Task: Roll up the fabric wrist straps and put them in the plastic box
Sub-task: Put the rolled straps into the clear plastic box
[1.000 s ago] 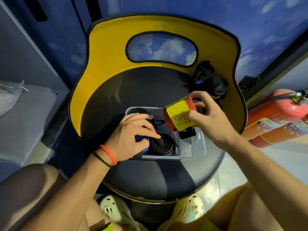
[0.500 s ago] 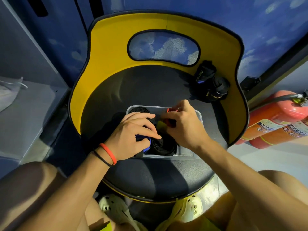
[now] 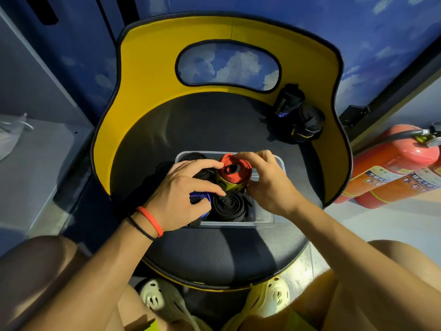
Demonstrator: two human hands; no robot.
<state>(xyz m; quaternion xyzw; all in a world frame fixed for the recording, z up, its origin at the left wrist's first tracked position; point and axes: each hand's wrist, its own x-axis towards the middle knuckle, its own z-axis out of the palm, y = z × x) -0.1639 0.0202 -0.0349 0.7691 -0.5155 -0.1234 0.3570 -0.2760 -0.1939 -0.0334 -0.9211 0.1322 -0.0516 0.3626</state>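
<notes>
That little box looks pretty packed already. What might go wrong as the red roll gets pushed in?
The red-and-yellow rolled strap stands higher than the black rolled strap beside it in the clear plastic box, so it may not seat and could pop out. If the right hand loosens its grip, the roll may unwind. Pressing down could also slide the box on the black chair seat, though the left hand rests over the other rolls.

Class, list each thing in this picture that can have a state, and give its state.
Plastic box: open, nearly full.
Red strap: rolled, upright in box.
Black strap: rolled, in box.
Loose straps: outside box, on chair.
Left hand: pressing rolls down.
Right hand: gripping red strap.
</notes>
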